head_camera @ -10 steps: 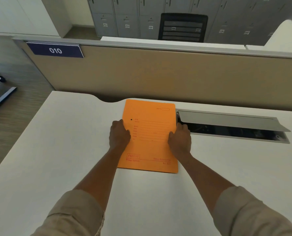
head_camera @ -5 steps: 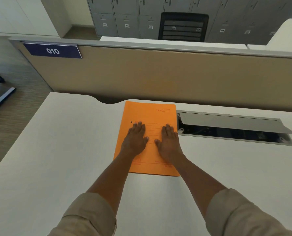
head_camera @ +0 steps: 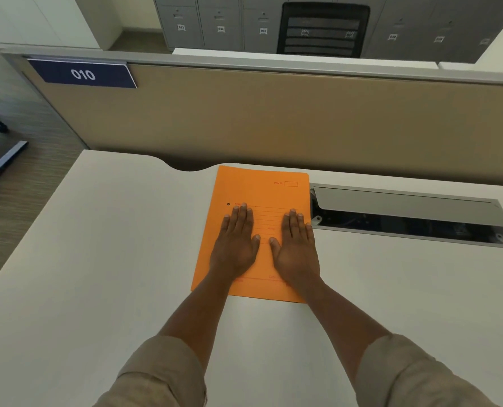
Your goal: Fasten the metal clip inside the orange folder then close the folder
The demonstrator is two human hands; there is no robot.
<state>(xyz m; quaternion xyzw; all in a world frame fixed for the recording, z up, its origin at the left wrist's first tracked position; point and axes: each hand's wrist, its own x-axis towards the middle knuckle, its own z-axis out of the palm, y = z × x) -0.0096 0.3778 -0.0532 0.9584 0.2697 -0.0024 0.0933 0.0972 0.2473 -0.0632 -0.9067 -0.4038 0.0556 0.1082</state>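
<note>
The orange folder [head_camera: 259, 189] lies shut and flat on the white desk [head_camera: 97, 259], its printed front cover facing up. My left hand [head_camera: 237, 245] rests palm down on the cover's left half. My right hand [head_camera: 295, 248] lies palm down on the right half, beside it. Both hands are flat with fingers stretched out and hold nothing. The metal clip is hidden inside the folder.
An open cable tray [head_camera: 406, 227] with a raised grey lid sits in the desk just right of the folder. A tan partition [head_camera: 273, 118] with a blue "010" sign [head_camera: 82, 74] runs along the back. The desk's left edge drops to the floor.
My hands moved from gripping the folder's left and right edges to lying flat on its cover. The folder has barely shifted.
</note>
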